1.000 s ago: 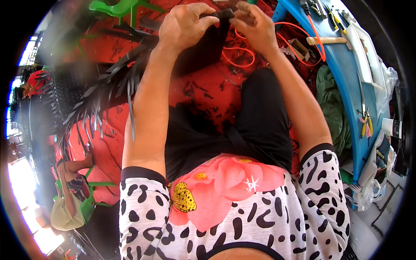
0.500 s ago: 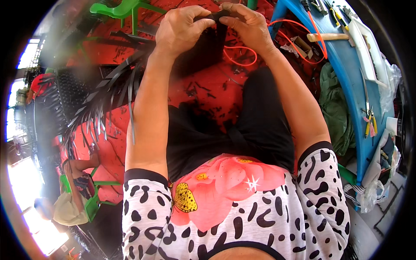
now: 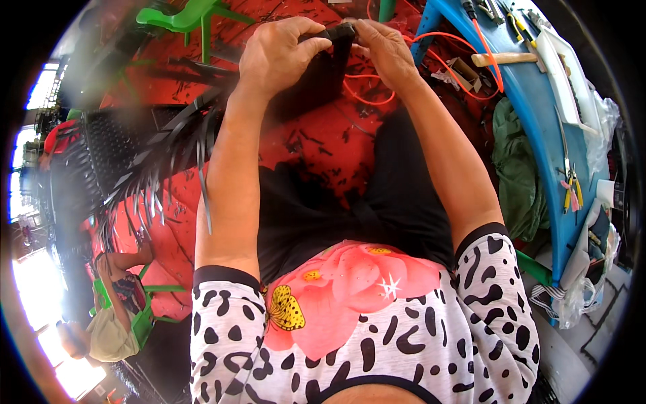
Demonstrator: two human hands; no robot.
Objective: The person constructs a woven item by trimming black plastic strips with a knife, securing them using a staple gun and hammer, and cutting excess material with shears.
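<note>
Both arms reach forward to a black piece of strip work (image 3: pixel 309 91), whose top edge is raised between my hands. My left hand (image 3: pixel 279 57) is closed, its thumb and fingers pinching the left end of that edge. At the right end, my right hand (image 3: pixel 387 54) has its bent fingers closed on the corner of the same edge. Long loose black strips (image 3: pixel 178 138) fan out beside my left forearm. The lower part of the black piece is dark, and how it is joined to the strips cannot be made out.
A blue table (image 3: pixel 538 128) on the right bears a wooden-handled hammer (image 3: pixel 505 59), pliers (image 3: pixel 517 27) and a white tray (image 3: pixel 565 81). An orange cord (image 3: pixel 464 81) loops off it. Black scraps litter the red floor covering (image 3: pixel 323 141). Another person (image 3: pixel 124 303) sits at left; a green stool (image 3: pixel 182 20) stands ahead.
My right hand has shifted on the edge, and its fingers have drawn slightly back to the right, baring more of the black edge. The left hand keeps its grip almost unmoved.
</note>
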